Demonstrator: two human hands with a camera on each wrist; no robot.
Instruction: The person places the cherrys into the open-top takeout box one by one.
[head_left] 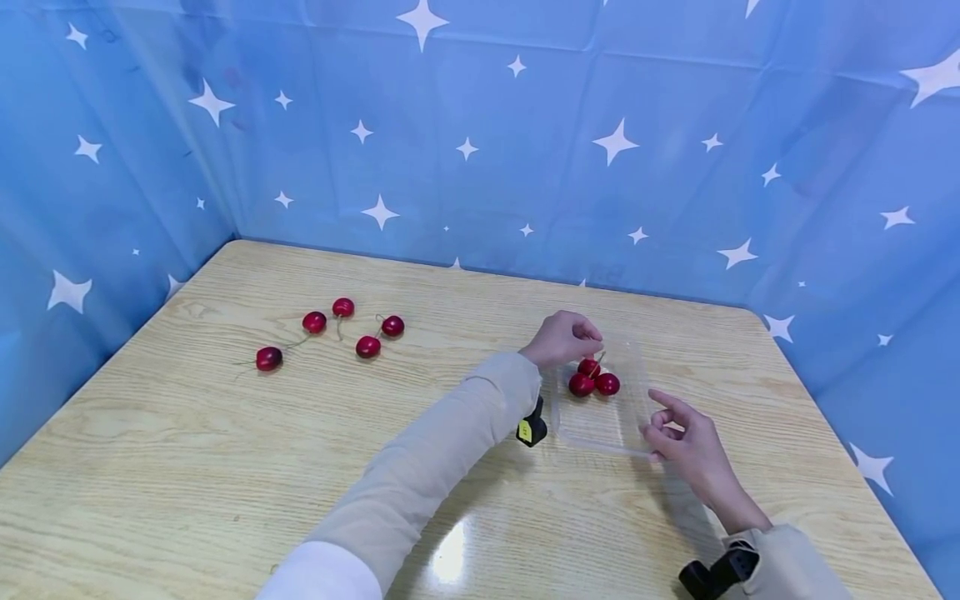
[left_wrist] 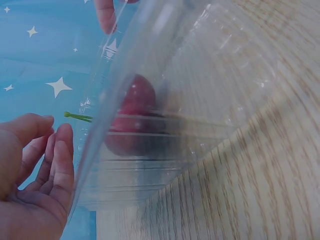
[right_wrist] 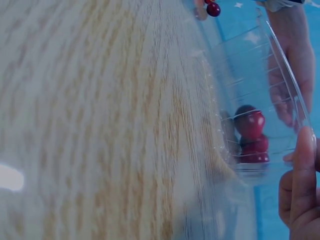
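Observation:
A clear plastic container [head_left: 600, 429] stands on the wooden table with three red cherries [head_left: 607, 384] in its far left part. Above its far left rim is my left hand [head_left: 566, 337], thumb and fingertips close together. In the left wrist view, a green stem [left_wrist: 77, 117] rises past the rim just beside those fingertips, with a small gap, so the left hand [left_wrist: 37, 175] holds nothing. My right hand [head_left: 686, 442] is at the container's right side and holds its rim, the index finger reaching along the edge. The right wrist view shows this hand [right_wrist: 302, 190] against the clear wall.
Several loose cherries with stems, among them one dark red cherry [head_left: 268, 359], lie on the left of the table [head_left: 187, 467]. A blue curtain [head_left: 525, 108] with white stars hangs behind and along the sides.

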